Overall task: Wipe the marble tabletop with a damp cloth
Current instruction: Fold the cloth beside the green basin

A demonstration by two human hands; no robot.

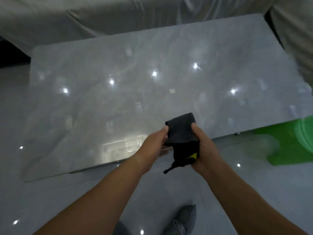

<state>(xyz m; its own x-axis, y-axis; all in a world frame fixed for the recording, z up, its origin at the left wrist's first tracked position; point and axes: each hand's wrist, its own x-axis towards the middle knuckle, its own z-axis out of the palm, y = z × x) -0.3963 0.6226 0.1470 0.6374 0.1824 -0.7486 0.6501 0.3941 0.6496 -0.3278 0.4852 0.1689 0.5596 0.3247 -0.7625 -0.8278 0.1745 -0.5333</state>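
Furthest left of the grip was just glossy pale floor tile throwing back ceiling spots. The marble tabletop filled most of the view, grey-white and shiny, spreading out left of the hands and beyond them.

The left hand had its thumb on the left edge of the cloth with its fingers tucked underneath, so it was pinching that side. The cloth itself was a dark grey, folded pad held up between both hands, right over the near edge of the tabletop. I couldn't tell whether it was touching the marble, it looked lifted. Below the fold the rest hung bunched and black, with a thin strip dangling down on the near side of the grip.

There was a small yellow patch low on the cloth, against the right palm. It could have been a tag, but it was way too blurry to read.

The right hand was wrapped round the right side of the cloth, thumb on top and fingers curled round the bunched part.

Beyond the table, far side from the grip, a pale draped sheet covered something bulky. Near side of the grip, below the forearms, sat a grey sneaker. Off to the right of the grip was a bright green thing, smeared, so I couldn't say what it was.
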